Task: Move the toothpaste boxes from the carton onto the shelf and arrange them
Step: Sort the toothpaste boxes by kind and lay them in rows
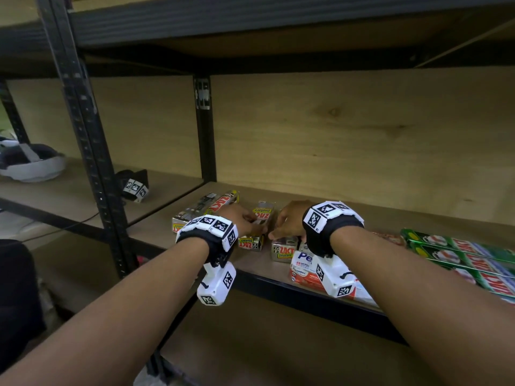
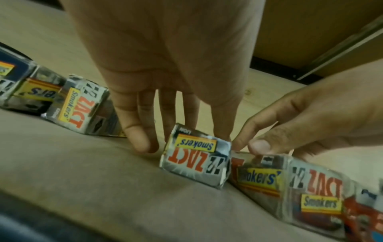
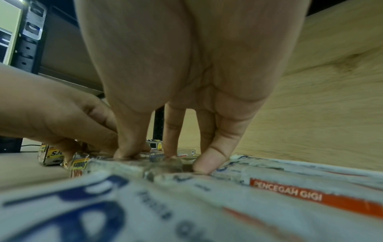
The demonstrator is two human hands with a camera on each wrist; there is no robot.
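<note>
Several silver Zact Smokers toothpaste boxes lie side by side on the wooden shelf (image 1: 376,215). My left hand (image 1: 252,221) (image 2: 182,139) grips the middle silver box (image 1: 250,243) (image 2: 196,162), with fingers down on both of its sides. My right hand (image 1: 281,232) (image 3: 165,157) pinches the neighbouring silver box (image 1: 284,247) (image 2: 261,178) (image 3: 128,165), its thumb on the left side and its fingers wedged against the white and red Pepsodent boxes (image 1: 306,270) (image 3: 207,204). Two more silver boxes (image 1: 206,210) (image 2: 78,106) lie further left. The carton is out of view.
Green Zact boxes (image 1: 468,257) lie in a row at the far right of the shelf. A black upright post (image 1: 206,129) stands behind the left boxes. On the neighbouring shelf are a small marker-covered device (image 1: 135,188) and a white headset (image 1: 30,162).
</note>
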